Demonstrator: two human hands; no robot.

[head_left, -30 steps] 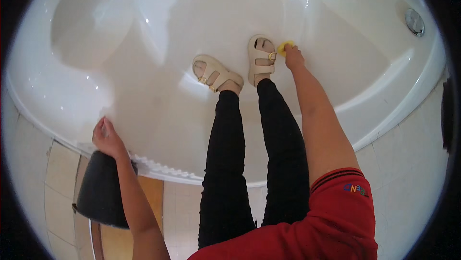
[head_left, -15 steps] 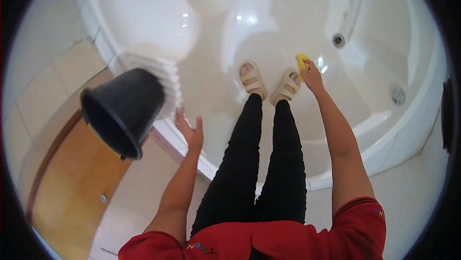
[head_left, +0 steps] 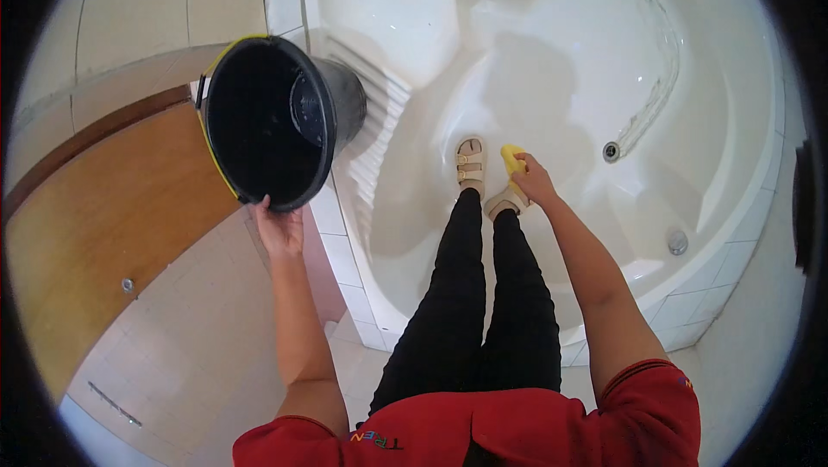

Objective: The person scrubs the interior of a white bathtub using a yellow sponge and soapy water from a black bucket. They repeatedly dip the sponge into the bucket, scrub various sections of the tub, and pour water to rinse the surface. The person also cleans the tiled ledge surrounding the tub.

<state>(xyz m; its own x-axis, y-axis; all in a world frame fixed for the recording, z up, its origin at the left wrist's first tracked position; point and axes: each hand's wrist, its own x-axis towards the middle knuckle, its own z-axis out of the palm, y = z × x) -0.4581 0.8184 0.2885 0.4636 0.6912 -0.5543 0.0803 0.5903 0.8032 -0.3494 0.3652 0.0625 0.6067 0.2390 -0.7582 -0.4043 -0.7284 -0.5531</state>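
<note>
A black bucket (head_left: 272,126) with a yellow handle rests on the ridged white ledge of the tub, its mouth tilted so that I see its dark inside. At the bucket's lower rim my left hand (head_left: 279,231) is closed on the edge, with some fingers hidden by it. My right hand (head_left: 535,181) holds a yellow sponge (head_left: 511,159) low over the tub, close to my right sandal. Both beige sandals (head_left: 470,161) stand inside the white bathtub (head_left: 414,200).
A round drain (head_left: 611,151) lies in the tub floor, with a trickle of water leading to it. A metal fitting (head_left: 678,243) is on the tub's right side. Tiles edge the tub. To the left is a brown wooden door (head_left: 95,200) with a knob.
My left hand has moved left and taken hold of the bucket's rim. The bucket's mouth now faces me more. My right hand with the sponge has shifted slightly left and nearer. The view has turned left.
</note>
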